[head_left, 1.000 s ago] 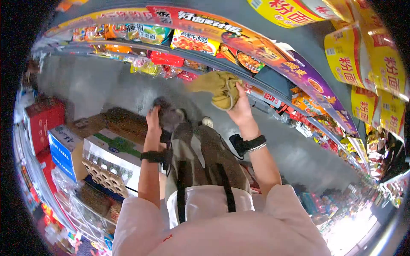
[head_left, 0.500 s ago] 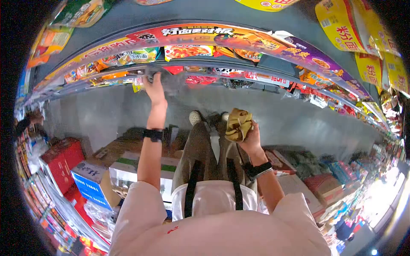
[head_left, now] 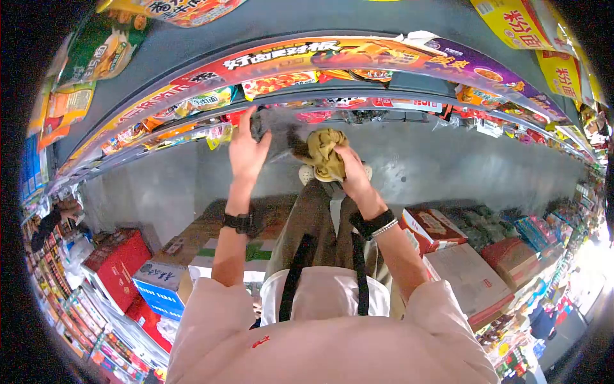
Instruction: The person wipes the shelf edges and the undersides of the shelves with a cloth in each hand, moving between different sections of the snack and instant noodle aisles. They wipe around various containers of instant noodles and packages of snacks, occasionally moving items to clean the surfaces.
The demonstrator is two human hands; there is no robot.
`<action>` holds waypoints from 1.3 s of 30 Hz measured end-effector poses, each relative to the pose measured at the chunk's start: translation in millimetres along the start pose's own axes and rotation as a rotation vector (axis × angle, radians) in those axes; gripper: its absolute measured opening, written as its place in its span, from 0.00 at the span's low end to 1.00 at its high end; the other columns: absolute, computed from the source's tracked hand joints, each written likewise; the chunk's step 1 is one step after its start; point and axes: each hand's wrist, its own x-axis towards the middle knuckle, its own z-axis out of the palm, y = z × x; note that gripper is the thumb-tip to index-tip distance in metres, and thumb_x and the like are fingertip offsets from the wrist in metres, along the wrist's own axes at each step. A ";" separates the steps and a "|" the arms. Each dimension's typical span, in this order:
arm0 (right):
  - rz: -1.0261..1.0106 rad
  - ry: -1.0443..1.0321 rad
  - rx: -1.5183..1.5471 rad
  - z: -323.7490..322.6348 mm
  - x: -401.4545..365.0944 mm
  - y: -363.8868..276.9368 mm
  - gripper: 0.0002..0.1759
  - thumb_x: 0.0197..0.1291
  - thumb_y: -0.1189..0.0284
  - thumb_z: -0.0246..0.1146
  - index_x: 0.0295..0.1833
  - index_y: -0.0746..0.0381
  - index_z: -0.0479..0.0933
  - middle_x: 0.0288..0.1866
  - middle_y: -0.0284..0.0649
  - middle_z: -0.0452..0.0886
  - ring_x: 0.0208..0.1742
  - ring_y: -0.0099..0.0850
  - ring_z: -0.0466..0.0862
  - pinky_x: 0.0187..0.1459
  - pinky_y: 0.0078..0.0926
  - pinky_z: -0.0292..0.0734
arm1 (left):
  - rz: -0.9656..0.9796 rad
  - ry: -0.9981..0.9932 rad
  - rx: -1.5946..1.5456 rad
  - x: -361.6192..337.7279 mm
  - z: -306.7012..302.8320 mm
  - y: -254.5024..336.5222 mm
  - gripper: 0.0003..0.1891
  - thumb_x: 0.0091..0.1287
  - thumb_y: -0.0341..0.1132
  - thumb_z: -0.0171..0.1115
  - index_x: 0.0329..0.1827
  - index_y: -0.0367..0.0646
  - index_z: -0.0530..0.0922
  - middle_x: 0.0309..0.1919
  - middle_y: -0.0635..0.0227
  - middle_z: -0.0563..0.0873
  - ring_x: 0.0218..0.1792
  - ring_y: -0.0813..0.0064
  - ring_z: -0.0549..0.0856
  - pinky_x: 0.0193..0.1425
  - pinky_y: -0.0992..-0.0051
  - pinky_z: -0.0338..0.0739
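My left hand (head_left: 249,152) is raised near the lower shelf edge, thumb and fingers spread around the side of a see-through greyish container (head_left: 276,126). Its outline is blurred, and darker patches show through it. My right hand (head_left: 354,174) grips a bunched mustard-brown cloth (head_left: 327,152), fingers closed on its right side. The cloth is beside the container's lower right part and overlaps it in this view, above my shoes.
In front, shelves carry packets of instant noodles (head_left: 279,84) behind a printed shelf strip (head_left: 281,59). Cardboard boxes (head_left: 468,279) lie behind me on the right, with a red box (head_left: 115,261) and a blue-and-white box (head_left: 160,289) on the left. Grey floor (head_left: 435,169) runs between.
My right hand has moved up and left with the cloth, to the container. My left hand has shifted right and slightly down with the container. The view has turned slightly.
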 end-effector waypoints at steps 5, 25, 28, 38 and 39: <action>0.116 0.127 -0.062 -5.9 19.9 17.4 0.14 0.58 0.67 0.55 0.45 0.67 0.73 0.37 0.36 0.79 0.35 0.27 0.78 0.37 0.22 0.73 | 0.042 -0.174 0.304 2.9 -15.9 -13.5 0.35 0.47 0.32 0.64 0.62 0.54 0.63 0.44 0.58 0.79 0.44 0.54 0.76 0.48 0.62 0.72; -0.789 -0.165 -1.625 85.7 88.9 3.0 0.09 0.46 0.68 0.56 0.35 0.58 0.73 0.27 0.41 0.76 0.23 0.35 0.80 0.17 0.33 0.75 | 0.020 -0.264 0.298 17.3 -16.8 -18.1 0.27 0.48 0.31 0.64 0.53 0.47 0.65 0.39 0.53 0.80 0.41 0.52 0.78 0.44 0.61 0.73; -0.723 -0.147 -1.717 67.6 88.4 -7.9 0.10 0.46 0.67 0.56 0.35 0.58 0.74 0.25 0.41 0.76 0.22 0.35 0.80 0.17 0.33 0.75 | 0.080 -0.243 0.281 18.7 -17.1 -17.6 0.27 0.48 0.31 0.64 0.53 0.47 0.65 0.38 0.54 0.80 0.41 0.53 0.79 0.44 0.61 0.73; -0.418 0.199 -1.838 -33.8 70.3 -64.5 0.14 0.47 0.62 0.61 0.36 0.58 0.70 0.29 0.41 0.78 0.25 0.37 0.81 0.24 0.33 0.76 | 0.045 -0.185 0.273 15.0 -8.9 -19.2 0.28 0.48 0.32 0.65 0.53 0.49 0.65 0.34 0.53 0.79 0.38 0.52 0.79 0.41 0.61 0.74; -0.416 0.198 -1.838 -42.2 69.9 -65.4 0.14 0.47 0.62 0.61 0.36 0.58 0.70 0.29 0.41 0.78 0.25 0.37 0.81 0.24 0.33 0.76 | 0.045 -0.181 0.273 14.6 -8.3 -20.0 0.28 0.48 0.32 0.65 0.54 0.50 0.64 0.34 0.52 0.79 0.38 0.52 0.79 0.41 0.61 0.73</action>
